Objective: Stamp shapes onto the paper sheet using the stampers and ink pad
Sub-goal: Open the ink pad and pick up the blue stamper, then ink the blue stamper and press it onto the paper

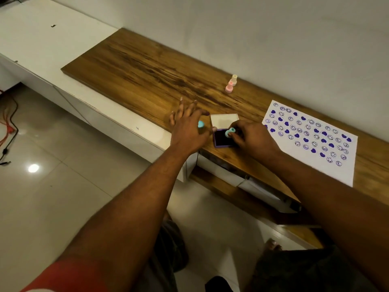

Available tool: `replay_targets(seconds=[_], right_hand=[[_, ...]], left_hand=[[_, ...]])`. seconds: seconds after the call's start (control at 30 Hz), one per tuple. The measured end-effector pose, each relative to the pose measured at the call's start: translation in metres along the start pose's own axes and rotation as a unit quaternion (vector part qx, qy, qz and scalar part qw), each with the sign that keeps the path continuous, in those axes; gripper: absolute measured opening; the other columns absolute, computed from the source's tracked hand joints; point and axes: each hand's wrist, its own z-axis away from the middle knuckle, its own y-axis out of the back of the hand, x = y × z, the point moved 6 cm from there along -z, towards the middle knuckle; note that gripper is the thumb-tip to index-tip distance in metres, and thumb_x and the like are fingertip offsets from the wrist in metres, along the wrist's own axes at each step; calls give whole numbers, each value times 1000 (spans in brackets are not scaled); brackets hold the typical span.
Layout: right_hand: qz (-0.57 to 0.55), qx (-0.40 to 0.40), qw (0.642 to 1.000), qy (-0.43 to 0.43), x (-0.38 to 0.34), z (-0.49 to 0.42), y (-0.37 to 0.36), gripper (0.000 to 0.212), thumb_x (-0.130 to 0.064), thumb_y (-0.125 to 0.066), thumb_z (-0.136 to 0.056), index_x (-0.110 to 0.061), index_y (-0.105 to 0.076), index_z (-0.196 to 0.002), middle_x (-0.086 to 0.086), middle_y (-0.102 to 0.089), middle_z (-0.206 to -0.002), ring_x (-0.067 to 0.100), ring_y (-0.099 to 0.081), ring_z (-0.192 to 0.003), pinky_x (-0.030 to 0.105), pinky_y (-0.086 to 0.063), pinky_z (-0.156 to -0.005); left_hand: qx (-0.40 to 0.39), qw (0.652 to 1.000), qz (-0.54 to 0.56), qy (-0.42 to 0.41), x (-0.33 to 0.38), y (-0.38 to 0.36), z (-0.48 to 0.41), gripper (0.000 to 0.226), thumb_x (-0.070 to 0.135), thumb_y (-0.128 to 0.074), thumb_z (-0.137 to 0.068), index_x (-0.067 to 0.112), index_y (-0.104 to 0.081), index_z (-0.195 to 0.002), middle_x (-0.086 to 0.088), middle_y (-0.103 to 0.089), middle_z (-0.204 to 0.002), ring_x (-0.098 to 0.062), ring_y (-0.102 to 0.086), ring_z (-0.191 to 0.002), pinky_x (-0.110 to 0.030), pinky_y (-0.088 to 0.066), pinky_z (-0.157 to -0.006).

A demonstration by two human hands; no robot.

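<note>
A white paper sheet [336,165] lies at the right of the wooden counter, covered with several purple hearts and smiley prints. A purple ink pad [221,139] sits open near the counter's front edge, its white lid [224,120] raised behind it. My right hand [250,138] grips a teal stamper [229,131] and presses it on the pad. My left hand [187,127] hovers just left of the pad with fingers spread. A second teal stamper [201,124] shows beside its fingers; whether the hand touches it is unclear.
A pink stamper [229,87] and a cream stamper [234,79] stand near the wall behind the pad. The wooden counter [136,66] stretches left to a white cabinet top [42,39]. Cables [8,123] lie on the tiled floor at the left.
</note>
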Motion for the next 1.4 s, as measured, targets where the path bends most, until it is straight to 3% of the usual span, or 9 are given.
replay_targets(seconds=[0.13,0.27,0.57,0.77,1.03,1.2,1.33,1.4], right_hand=[[24,14,1000,6,-5,-1,-6,33,-33,-58,-102,-12,-66,-126,12,-71,-123,27,-69,-105,24,-45,-82],[63,-6,998,-13,-9,-8,-12,31,-34,-55,-104,-12,-66,-123,12,-71,-116,27,-68,-99,29,-49,-82],[145,-14,989,10,-20,1,-18,34,-25,-63,-99,-10,-58,-129,15,-65,-122,29,-62,-108,37,-51,-91],[94,2,995,-33,-17,-8,-11,26,-27,-59,-101,-13,-66,-121,12,-70,-111,26,-65,-96,25,-39,-77],[35,37,998,-23,-10,0,-9,30,-35,-56,-102,-12,-66,-119,9,-72,-109,22,-66,-93,25,-44,-75],[-80,129,987,-59,20,36,33,34,-33,-66,-98,-15,-68,-127,2,-74,-113,13,-69,-98,28,-57,-86],[-57,153,981,-102,87,92,75,29,-34,-69,-96,-16,-72,-118,-6,-73,-101,3,-64,-84,12,-46,-73],[-26,161,978,-133,131,125,96,26,-33,-70,-95,-15,-73,-114,-1,-75,-100,9,-65,-81,19,-47,-70]], left_hand=[[-39,994,-55,-83,19,-13,9,99,96,-53,-65,42,-53,-147,-1,-8,-176,-30,19,-160,-65,6,-124],[-66,989,-99,-84,23,-25,13,87,89,-64,-71,43,-58,-144,-2,4,-176,-31,28,-157,-65,7,-124],[-71,993,-87,-23,26,-25,15,78,82,-71,-72,43,-62,-139,-4,-1,-176,-33,27,-157,-64,5,-123],[-85,994,-76,0,27,-26,17,77,78,-73,-73,44,-60,-141,-3,-1,-176,-33,26,-157,-65,4,-122],[-93,992,-81,3,26,-27,16,81,77,-74,-73,43,-57,-144,-5,-2,-176,-33,24,-158,-64,5,-123],[-99,990,-96,-18,34,-25,18,102,87,-68,-70,37,-44,-156,-5,-1,-176,-32,24,-158,-64,5,-123],[-48,991,-99,-78,77,-29,20,104,94,-57,-70,37,-43,-156,-3,-7,-176,-29,17,-160,-63,3,-124],[-50,985,-109,-126,120,-46,29,100,94,-50,-75,38,-40,-157,-2,-13,-175,-28,11,-161,-61,1,-126]])
